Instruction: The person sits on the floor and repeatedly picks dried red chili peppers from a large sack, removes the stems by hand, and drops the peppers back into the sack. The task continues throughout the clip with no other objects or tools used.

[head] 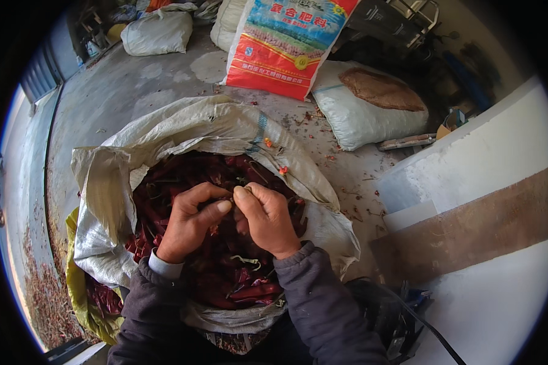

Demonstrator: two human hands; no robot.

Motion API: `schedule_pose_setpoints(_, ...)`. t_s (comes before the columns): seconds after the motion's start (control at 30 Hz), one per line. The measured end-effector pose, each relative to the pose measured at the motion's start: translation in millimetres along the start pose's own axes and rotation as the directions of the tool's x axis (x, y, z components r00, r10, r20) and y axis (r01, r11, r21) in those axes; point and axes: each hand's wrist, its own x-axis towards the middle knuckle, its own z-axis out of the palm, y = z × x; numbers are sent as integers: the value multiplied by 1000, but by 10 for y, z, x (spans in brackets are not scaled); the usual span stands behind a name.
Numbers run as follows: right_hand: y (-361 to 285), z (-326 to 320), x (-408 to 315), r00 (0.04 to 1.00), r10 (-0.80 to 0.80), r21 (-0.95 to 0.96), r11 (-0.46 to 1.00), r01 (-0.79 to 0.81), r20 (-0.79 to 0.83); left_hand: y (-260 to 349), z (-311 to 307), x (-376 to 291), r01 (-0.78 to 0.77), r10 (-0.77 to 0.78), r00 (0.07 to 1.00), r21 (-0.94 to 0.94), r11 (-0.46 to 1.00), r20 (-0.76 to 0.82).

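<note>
A white woven sack [196, 118], its rim rolled down, stands open before me, full of dried red chili peppers [255, 292]. Over the peppers my left hand [194, 219] and my right hand [269, 219] meet, thumbs and forefingers almost touching. A dark red chili pepper [223, 199] lies between the left thumb and forefinger, mostly covered by them. My right thumb and forefinger pinch at its end, probably on the stem, which is too small to make out. Below the hands, a pale dry stalk [246, 261] rests on the peppers.
A yellow sack [75, 273] with more chilies sits at the left. Beyond are a printed fertilizer bag [278, 64], a stuffed white sack [360, 118] and another white sack [157, 34]. Stem scraps litter the concrete floor [118, 96]. At right run a white wall [475, 150] and a black cable [420, 319].
</note>
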Motion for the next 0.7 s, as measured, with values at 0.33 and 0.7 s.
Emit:
schedule_pose_setpoints(0.33, 199, 198, -4, 997, 76, 554, 830, -61, -3, -75, 40, 15, -35, 16, 997, -260, 965, -73)
schedule_pose_setpoints(0.7, 26, -279, 60, 993, 26, -411, 909, -70, -113, -60, -355, 14, -142, 58, 982, -496, 857, -180)
